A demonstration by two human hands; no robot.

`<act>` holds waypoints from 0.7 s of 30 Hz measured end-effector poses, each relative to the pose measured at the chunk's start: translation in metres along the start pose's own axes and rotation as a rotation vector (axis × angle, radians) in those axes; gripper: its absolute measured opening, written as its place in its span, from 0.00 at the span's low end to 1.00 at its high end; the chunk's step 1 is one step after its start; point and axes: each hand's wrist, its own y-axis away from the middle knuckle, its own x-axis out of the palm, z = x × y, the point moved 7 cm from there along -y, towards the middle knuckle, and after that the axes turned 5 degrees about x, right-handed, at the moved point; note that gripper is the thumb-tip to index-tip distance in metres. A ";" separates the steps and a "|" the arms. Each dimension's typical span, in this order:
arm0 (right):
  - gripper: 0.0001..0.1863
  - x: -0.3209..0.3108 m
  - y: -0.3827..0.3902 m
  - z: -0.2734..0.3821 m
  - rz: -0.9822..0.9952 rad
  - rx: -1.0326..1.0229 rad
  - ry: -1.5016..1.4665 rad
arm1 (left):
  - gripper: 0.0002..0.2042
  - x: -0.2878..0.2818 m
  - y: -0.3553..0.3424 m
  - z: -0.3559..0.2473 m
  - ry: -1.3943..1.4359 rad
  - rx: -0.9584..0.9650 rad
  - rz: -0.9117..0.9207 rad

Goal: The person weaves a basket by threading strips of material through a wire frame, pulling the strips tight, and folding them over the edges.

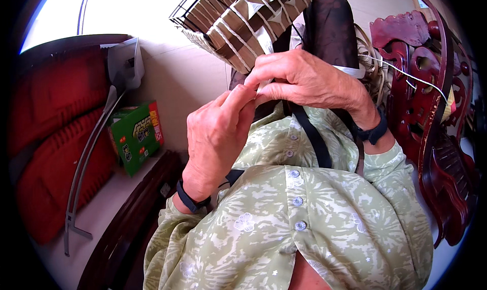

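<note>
"Two hands, fingertips meeting above the lap. State of each?"

"Right hand (309, 82): thumb and forefinger pinched on a white strip (264, 40). Left hand (215, 125): fingers curled closed against the right's fingertips; hidden there, so I couldn't tell what it gripped."

"And the work?"

"Basket (248, 28), wire-framed and brown-walled with pale cords, sat tilted just beyond the hands, beside the dark-clad knee (332, 28). The strip ran from its near side to the fingers. Whatever propped it was out of sight."

"Weak points?"

"Narrow pinch, I judged: a thumb easing off could have let the strip slip or twist. A hard tug could have tipped the basket, since neither hand steadied it."

"Anything to the right?"

"White cord (406, 73) lay across toward the carved chair (431, 112), near looped pale strips (376, 79). A swinging elbow might have snagged it."
</note>
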 end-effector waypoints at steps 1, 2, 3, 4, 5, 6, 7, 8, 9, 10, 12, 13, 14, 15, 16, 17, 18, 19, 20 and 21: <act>0.13 -0.001 -0.001 0.000 -0.007 0.003 0.007 | 0.08 -0.001 -0.001 0.001 -0.009 0.010 0.022; 0.13 -0.002 -0.003 0.001 -0.014 0.007 0.015 | 0.09 -0.004 -0.002 0.003 0.045 0.025 0.011; 0.13 -0.003 -0.004 0.002 -0.020 0.012 0.024 | 0.09 -0.003 -0.002 0.009 0.157 -0.071 0.010; 0.12 -0.007 -0.004 0.004 -0.074 0.046 -0.006 | 0.09 -0.002 -0.002 0.015 0.270 -0.166 0.009; 0.11 -0.009 -0.003 -0.002 -0.090 0.158 -0.113 | 0.09 0.000 0.000 0.021 0.383 -0.262 0.008; 0.11 -0.010 0.000 -0.008 -0.107 0.270 -0.221 | 0.08 0.003 0.002 0.028 0.523 -0.378 -0.025; 0.11 -0.009 0.004 -0.014 -0.123 0.382 -0.329 | 0.07 0.006 0.003 0.031 0.642 -0.406 -0.065; 0.10 -0.009 0.007 -0.016 -0.155 0.463 -0.425 | 0.06 0.012 0.004 0.037 0.762 -0.432 -0.106; 0.10 -0.011 0.006 -0.015 -0.180 0.397 -0.369 | 0.05 0.018 0.005 0.043 0.883 -0.462 -0.148; 0.10 -0.011 0.006 -0.017 -0.205 0.331 -0.314 | 0.03 0.021 0.005 0.046 0.832 -0.415 -0.128; 0.09 -0.011 0.006 -0.017 -0.272 0.244 -0.198 | 0.02 0.016 -0.002 0.044 0.587 -0.303 -0.111; 0.09 -0.011 0.006 -0.016 -0.293 0.229 -0.134 | 0.03 0.015 -0.005 0.042 0.463 -0.246 -0.100; 0.08 -0.012 0.007 -0.013 -0.315 0.214 -0.070 | 0.04 0.011 -0.012 0.038 0.389 -0.190 -0.112; 0.08 -0.011 0.008 -0.010 -0.337 0.200 -0.004 | 0.05 0.009 -0.017 0.036 0.309 -0.115 -0.092; 0.07 -0.012 0.010 -0.005 -0.383 0.223 0.023 | 0.06 0.007 -0.023 0.035 0.229 -0.039 -0.072; 0.06 -0.012 0.012 -0.002 -0.447 0.205 0.057 | 0.07 0.005 -0.028 0.032 0.149 0.037 -0.052; 0.06 -0.013 0.014 -0.001 -0.514 0.183 0.090 | 0.07 0.004 -0.033 0.031 0.161 0.058 -0.033; 0.05 -0.013 0.015 0.000 -0.580 0.162 0.123 | 0.08 0.003 -0.038 0.029 0.174 0.079 -0.014; 0.05 -0.012 0.016 0.003 -0.633 0.131 0.176 | 0.09 0.003 -0.041 0.027 0.186 0.100 0.006; 0.04 -0.010 0.016 0.004 -0.658 0.134 0.177 | 0.09 0.004 -0.043 0.027 0.222 0.095 0.015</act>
